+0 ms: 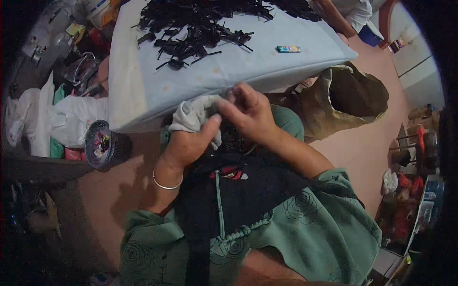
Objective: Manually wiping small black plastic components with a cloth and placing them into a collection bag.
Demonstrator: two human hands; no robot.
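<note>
A crumpled pale grey cloth [190,116] is bunched in my left hand [188,145], whose thumb presses along its right side. My right hand [250,113] is curled just to the right, its thumb and fingers bent together by the cloth's edge. Whatever lies between those fingertips is hidden or too small to name. Both hands are above my lap, in front of the near edge of a table with a white cover [138,90]. Across its far half spreads a heap of small black parts [191,35] with thin strips sticking out.
A small colourful oblong item [288,49] lies at the table's right. Beside the table, a large brown sack [329,107] stands open. A dark mesh basket [102,148] with scraps is at left, near white bags [71,119]. Another person's arm [336,16] rests at the far right corner.
</note>
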